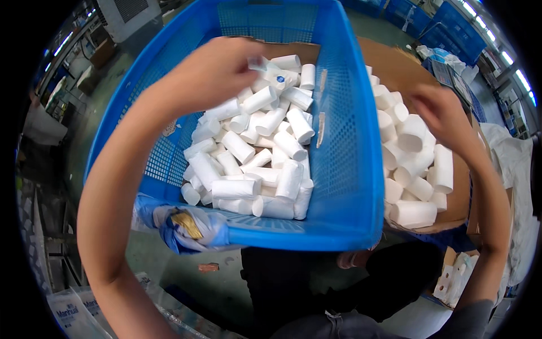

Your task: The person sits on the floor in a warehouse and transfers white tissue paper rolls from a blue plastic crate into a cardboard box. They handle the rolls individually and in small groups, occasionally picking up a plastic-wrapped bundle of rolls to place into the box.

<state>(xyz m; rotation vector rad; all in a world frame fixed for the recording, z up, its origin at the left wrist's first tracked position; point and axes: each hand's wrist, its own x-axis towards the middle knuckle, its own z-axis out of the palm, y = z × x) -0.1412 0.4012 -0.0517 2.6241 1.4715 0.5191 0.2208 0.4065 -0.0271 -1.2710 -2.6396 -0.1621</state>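
- White rolls (238, 148) piled in blue plastic basket (350, 169), mesh-type walls; more in cardboard box (389, 53), R.
- L hand (228, 70) over far part of basket pile, by white plastic wrap (280, 80) w/ blue mark; blurred, can't tell grip.
- R hand (443, 113) above box rolls, fingers bent; blurred, can't tell if holding.
- Floor (175, 257) grey-green, reddish chunk (209, 267) near basket.
- Clear plastic bags (73, 311) near L.
- Room: blue crates (457, 37) far R, strip lights (522, 79) R.
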